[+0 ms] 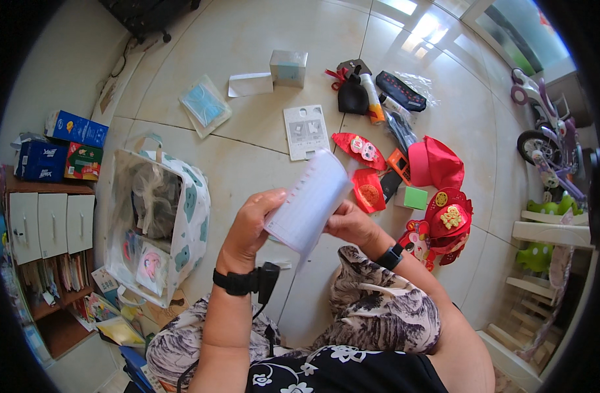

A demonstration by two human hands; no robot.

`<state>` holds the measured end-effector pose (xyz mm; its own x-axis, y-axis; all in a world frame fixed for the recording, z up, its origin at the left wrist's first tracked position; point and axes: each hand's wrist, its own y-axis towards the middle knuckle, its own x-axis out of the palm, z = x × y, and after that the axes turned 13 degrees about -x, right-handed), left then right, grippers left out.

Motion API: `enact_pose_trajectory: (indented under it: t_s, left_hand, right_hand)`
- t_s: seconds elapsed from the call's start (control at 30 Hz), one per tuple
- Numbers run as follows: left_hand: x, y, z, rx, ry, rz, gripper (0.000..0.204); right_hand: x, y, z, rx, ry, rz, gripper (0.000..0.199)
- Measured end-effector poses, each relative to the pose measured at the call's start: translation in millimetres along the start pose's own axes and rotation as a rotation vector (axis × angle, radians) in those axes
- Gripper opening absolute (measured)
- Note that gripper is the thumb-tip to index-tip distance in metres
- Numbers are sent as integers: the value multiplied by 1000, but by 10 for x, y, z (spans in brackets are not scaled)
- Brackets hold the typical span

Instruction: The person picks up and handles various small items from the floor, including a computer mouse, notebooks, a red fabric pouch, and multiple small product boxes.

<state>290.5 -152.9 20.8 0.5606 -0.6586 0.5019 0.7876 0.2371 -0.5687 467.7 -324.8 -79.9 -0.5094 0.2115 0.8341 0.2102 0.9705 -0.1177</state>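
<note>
A white sheaf of paper point(308, 202) with faint printed lines bends in a curve between my hands, above the floor. My left hand point(253, 219) is closed on its left edge, thumb on top. On the opposite edge my right hand point(354, 224) grips it, fingers curled; part of them is hidden behind the paper. Beyond the paper lies a white printed card point(306, 132) with a slot at its top. Right of my right hand are a red envelope point(369, 190), a red oval pouch point(359, 149) and a green-faced small box point(412, 198).
At left stands a white fabric storage bag point(192, 223) with plastic-wrapped things inside, beside a low cabinet point(54, 226). Farther off lie a blue packet point(206, 106), a silvery box point(289, 69) and a black pouch point(353, 98). Red decorations point(449, 219) and a purple bicycle point(550, 147) are at right.
</note>
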Motion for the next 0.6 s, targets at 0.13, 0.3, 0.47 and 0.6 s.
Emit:
enact_pose_trajectory:
  t_s: [0.13, 0.3, 0.47, 0.6]
  left_hand:
    - [-328, 120, -194, 133, 567, 161, 29]
    - [-415, 496, -842, 128, 426, 316, 41]
    - [-574, 861, -1427, 453, 616, 518, 39]
    - [-725, 917, -1735, 363, 793, 592, 36]
  right_hand:
    - [-32, 171, -124, -160, -370, 149, 33]
    - [-153, 275, 38, -269, -735, 112, 28]
    - [-461, 386, 174, -390, -1173, -44, 33]
    - [-613, 312, 385, -170, -1273, -26, 34]
